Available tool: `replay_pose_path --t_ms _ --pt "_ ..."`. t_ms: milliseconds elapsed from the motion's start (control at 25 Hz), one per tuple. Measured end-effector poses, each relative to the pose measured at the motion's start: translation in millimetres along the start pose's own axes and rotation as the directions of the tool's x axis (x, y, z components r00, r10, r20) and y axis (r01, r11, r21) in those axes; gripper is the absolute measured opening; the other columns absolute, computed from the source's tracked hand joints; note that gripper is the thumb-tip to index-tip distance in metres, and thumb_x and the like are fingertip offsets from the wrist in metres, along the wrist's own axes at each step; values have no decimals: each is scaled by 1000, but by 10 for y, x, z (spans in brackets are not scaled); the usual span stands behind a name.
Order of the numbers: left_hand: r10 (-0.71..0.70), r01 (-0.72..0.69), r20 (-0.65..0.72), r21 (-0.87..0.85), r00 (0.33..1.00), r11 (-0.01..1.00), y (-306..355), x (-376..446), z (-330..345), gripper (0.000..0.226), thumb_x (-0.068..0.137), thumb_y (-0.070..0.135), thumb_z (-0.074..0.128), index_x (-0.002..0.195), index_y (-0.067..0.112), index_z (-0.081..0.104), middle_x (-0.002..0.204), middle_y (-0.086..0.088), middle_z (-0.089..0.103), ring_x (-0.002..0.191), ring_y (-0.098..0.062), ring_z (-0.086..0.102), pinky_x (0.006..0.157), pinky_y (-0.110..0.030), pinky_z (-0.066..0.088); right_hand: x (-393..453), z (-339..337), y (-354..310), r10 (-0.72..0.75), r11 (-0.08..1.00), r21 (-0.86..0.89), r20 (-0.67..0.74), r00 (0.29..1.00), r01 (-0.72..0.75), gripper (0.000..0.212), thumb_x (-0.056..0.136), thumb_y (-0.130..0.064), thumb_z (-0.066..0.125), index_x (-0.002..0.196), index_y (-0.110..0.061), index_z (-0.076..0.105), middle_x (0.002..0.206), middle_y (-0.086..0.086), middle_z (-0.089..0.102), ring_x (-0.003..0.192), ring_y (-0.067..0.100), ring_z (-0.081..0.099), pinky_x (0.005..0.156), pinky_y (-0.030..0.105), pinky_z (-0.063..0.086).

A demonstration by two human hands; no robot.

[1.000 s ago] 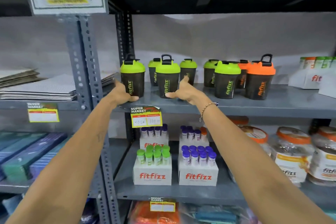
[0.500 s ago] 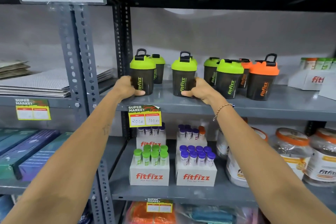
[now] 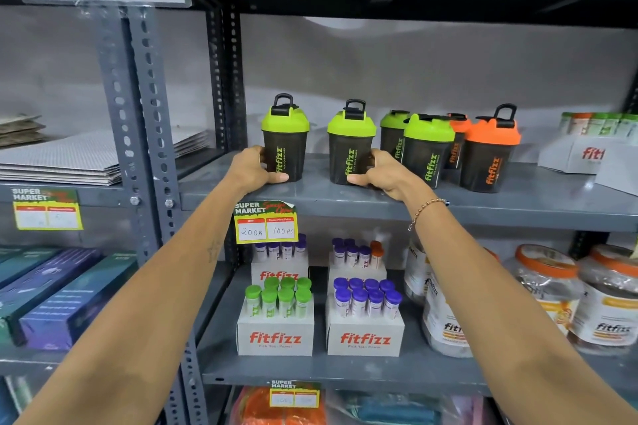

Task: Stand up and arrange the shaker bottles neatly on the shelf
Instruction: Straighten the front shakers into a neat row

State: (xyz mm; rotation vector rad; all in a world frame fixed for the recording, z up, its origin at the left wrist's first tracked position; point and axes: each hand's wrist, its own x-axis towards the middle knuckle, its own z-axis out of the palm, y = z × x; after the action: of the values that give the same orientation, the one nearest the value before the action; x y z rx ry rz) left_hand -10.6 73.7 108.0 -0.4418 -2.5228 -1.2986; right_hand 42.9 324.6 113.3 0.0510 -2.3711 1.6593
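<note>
Aligning step: left hand [image 3: 253, 167] grips one green-lidded shaker bottle [image 3: 285, 141], right hand [image 3: 385, 172] another [image 3: 350, 145], both centre frame; next, probably level them along the shelf [image 3: 345, 198] edge.

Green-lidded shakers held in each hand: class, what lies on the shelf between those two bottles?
Nothing: the head view shows bare grey shelf between the left-hand shaker and the right-hand shaker.

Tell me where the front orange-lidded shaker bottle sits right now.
In the head view, the front orange-lidded black shaker bottle stands upright on the grey metal shelf, at the right end of the bottle group, beside the green-lidded black shaker bottle on its left.
</note>
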Motion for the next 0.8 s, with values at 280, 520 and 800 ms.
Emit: replay_pose_path --t_ms 280,520,800 --pt "0 0 14 13 1000 1000 9 26 -4 71 70 19 84 131 4 50 130 -10 60 119 -25 56 105 -40 42 8 -10 4 0 1000 12 3 1000 0 49 80 9 67 126 -5 53 126 14 64 117 24 60 101 37 48" --pt "5 -5 1 4 1000 1000 -27 13 -1 75 68 22 85 132 5 50 129 -9 61 117 -25 58 105 -44 43 33 -4 17 2 1000 14 4 1000 -2 50 80 10 67 126 -4 53 128 15 63 119 25 59 104 39 47" --pt "26 -26 10 28 1000 999 0 -30 2 75 69 25 85 132 6 50 129 -9 61 114 -25 61 103 -43 44 29 -5 14 14 1000 1 -5 1000 -14 51 80 10 67 127 -4 51 128 15 63 119 26 59 105 41 45"
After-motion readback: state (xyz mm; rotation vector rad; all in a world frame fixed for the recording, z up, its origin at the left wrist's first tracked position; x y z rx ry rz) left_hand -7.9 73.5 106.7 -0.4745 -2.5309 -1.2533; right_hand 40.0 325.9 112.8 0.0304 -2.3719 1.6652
